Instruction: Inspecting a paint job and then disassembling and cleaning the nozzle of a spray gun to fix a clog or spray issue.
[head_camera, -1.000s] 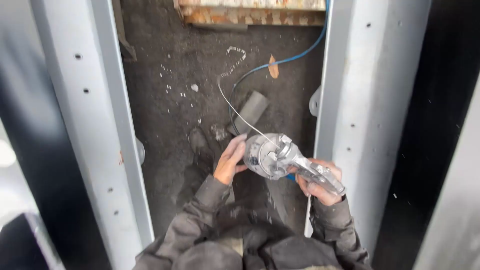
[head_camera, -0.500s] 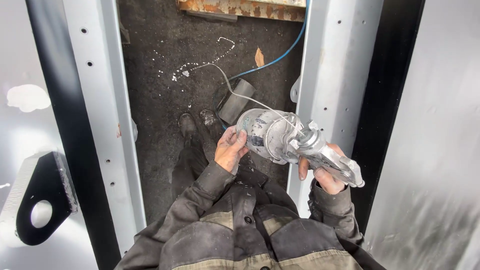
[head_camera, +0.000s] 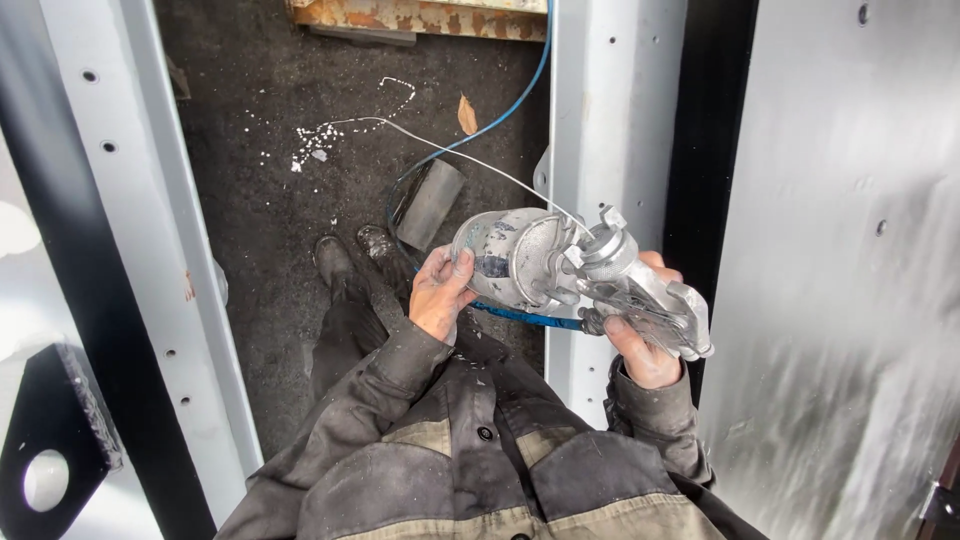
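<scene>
I hold a paint-stained metal spray gun (head_camera: 640, 285) in front of my chest. My right hand (head_camera: 640, 345) grips its handle from below. Its round, paint-flecked cup (head_camera: 505, 255) points left, and my left hand (head_camera: 440, 292) is wrapped around the cup's side. A blue air hose (head_camera: 525, 318) leaves the gun's base and runs up across the ground. A thin white wire (head_camera: 470, 155) arches away from the top of the cup.
Grey metal beams with bolt holes stand on both sides, one on the left (head_camera: 150, 230) and one on the right (head_camera: 610, 110). A large metal panel (head_camera: 850, 250) fills the right. Dark ground (head_camera: 270, 200) holds white paint splatter, a grey block (head_camera: 432, 203) and a rusty piece (head_camera: 420, 15). My boots (head_camera: 350, 260) stand below.
The view has shifted right, bringing the large metal panel into sight. The spray gun sits a little higher and nearer the right beam, with both hands keeping their grip.
</scene>
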